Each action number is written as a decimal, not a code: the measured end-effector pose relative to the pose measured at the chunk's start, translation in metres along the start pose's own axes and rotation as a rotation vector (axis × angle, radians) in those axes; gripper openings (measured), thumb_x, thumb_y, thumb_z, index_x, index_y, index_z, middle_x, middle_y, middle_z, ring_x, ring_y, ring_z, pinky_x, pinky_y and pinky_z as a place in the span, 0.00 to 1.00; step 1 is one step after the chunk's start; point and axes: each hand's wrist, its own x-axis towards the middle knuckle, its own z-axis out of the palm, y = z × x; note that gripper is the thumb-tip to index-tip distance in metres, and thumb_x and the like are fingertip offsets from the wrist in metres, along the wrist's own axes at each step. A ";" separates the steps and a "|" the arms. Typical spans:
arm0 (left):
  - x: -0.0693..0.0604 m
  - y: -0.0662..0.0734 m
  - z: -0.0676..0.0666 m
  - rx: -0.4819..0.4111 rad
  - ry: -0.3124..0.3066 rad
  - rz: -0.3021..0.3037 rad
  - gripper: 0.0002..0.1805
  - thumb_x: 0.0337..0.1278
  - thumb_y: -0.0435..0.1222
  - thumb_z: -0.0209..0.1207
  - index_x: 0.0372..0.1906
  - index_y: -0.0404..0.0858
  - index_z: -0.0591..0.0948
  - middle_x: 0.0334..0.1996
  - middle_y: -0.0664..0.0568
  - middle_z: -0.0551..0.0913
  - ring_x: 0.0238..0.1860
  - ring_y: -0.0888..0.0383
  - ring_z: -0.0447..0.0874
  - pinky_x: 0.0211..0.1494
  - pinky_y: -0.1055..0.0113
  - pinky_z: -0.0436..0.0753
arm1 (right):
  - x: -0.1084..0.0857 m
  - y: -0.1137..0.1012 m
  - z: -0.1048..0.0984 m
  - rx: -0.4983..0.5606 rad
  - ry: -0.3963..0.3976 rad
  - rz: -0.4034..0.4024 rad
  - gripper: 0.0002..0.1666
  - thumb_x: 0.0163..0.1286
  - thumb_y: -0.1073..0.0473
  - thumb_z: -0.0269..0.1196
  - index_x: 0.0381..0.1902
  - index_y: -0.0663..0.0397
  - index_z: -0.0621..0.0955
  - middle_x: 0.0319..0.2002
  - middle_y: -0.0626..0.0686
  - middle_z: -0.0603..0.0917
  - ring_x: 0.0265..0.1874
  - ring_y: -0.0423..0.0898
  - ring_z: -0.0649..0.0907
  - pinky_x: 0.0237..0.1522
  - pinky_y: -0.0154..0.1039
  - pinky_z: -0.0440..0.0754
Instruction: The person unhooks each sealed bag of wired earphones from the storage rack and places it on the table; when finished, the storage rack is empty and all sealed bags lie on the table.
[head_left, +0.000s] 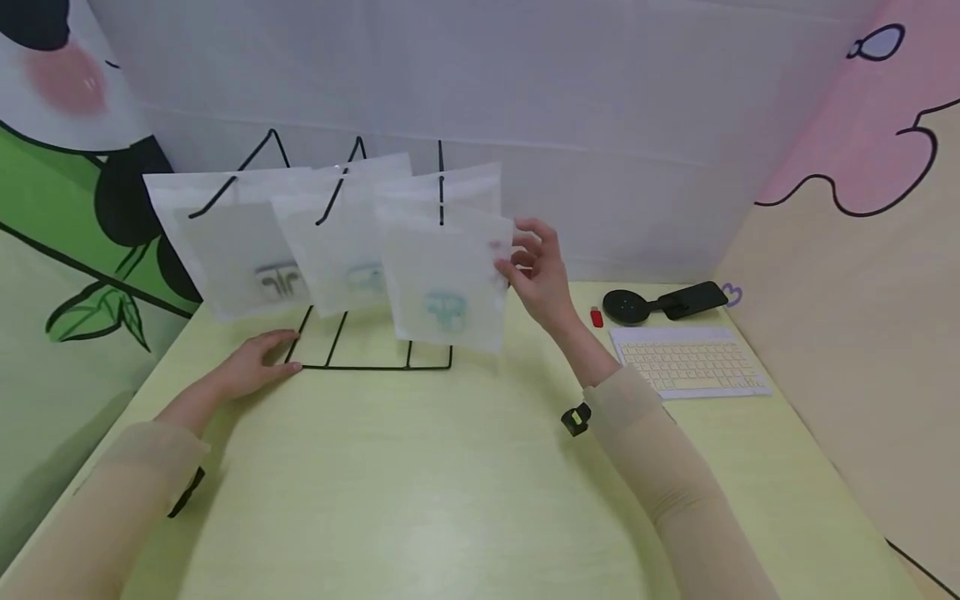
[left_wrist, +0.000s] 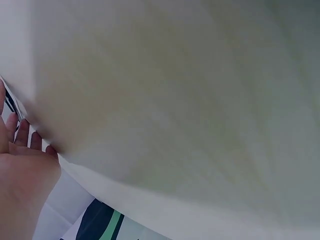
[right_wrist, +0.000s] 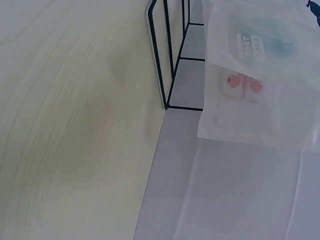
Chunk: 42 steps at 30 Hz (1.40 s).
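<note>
A black wire rack (head_left: pixel 375 368) stands at the back left in the head view, with translucent bags hanging from its hooks. The front right bag (head_left: pixel 450 279) shows a teal item inside; my right hand (head_left: pixel 542 279) pinches its right edge between thumb and fingers. My left hand (head_left: pixel 251 364) rests at the rack's front left base corner, fingers extended. Further left hang a middle bag (head_left: pixel 341 250) and a left bag (head_left: pixel 225 242) holding dark earphones. In the right wrist view, pink earphones (right_wrist: pixel 244 86) show through one bag; no hand is visible there. Relaxed fingers of my left hand (left_wrist: pixel 25 172) appear in its wrist view.
On the right of the table lie a white keyboard (head_left: pixel 693 365), a black round-ended object (head_left: pixel 626 307) beside a black flat one (head_left: pixel 693 300), and a small red item (head_left: pixel 596 317). A pale curtain (head_left: pixel 600 150) hangs behind the table.
</note>
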 end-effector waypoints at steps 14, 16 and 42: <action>-0.001 0.002 0.000 0.013 0.014 0.022 0.38 0.60 0.45 0.60 0.67 0.26 0.61 0.66 0.26 0.58 0.66 0.28 0.52 0.65 0.34 0.55 | -0.010 -0.010 -0.014 -0.164 0.013 -0.197 0.10 0.63 0.73 0.60 0.43 0.67 0.83 0.43 0.63 0.82 0.26 0.40 0.75 0.21 0.28 0.70; -0.002 0.003 0.000 0.006 0.002 0.012 0.38 0.60 0.45 0.60 0.67 0.27 0.61 0.67 0.26 0.58 0.66 0.28 0.52 0.65 0.35 0.55 | -0.012 -0.014 -0.016 -0.202 0.011 -0.221 0.11 0.63 0.73 0.61 0.43 0.68 0.84 0.42 0.63 0.82 0.28 0.39 0.76 0.22 0.28 0.69; 0.000 0.007 -0.001 0.090 0.010 0.013 0.37 0.62 0.45 0.58 0.67 0.26 0.62 0.65 0.26 0.60 0.65 0.28 0.54 0.64 0.35 0.57 | -0.061 -0.037 -0.092 -0.004 -0.068 0.225 0.37 0.60 0.71 0.65 0.67 0.53 0.70 0.64 0.51 0.67 0.48 0.44 0.76 0.40 0.26 0.82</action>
